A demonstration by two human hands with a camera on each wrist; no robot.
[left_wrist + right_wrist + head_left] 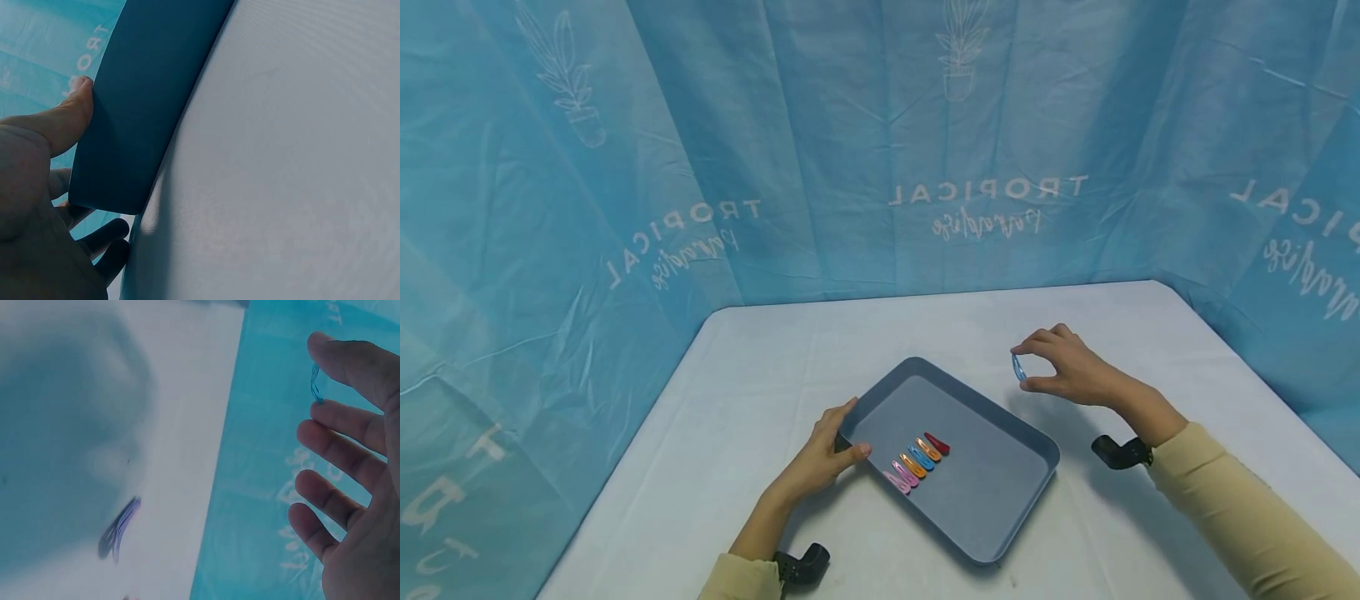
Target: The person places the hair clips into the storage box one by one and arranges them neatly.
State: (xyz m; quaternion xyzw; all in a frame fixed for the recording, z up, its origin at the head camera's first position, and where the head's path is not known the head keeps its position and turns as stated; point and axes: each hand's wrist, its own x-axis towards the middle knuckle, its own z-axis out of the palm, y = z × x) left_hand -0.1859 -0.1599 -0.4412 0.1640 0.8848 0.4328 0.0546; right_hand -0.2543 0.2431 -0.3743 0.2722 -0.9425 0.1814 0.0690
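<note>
My right hand (1070,369) is raised above the table, to the right of the grey tray. It pinches a small blue snap hair clip (1018,367) between thumb and fingertips; in the right wrist view the clip (315,382) spans the gap between thumb and index finger, the other fingers spread apart. With my left hand (822,452) I hold the tray (992,483) at its left corner, thumb at the rim. Inside the tray lies a slanted row of hair clips: pink ones (901,478), an orange (913,465), a blue (921,457), another orange (928,450) and a red (937,443).
White cloth covers the table (760,375), and a blue printed curtain (880,150) hangs round its back and sides. A blurred, small purple thing (119,530) shows against the white surface in the right wrist view.
</note>
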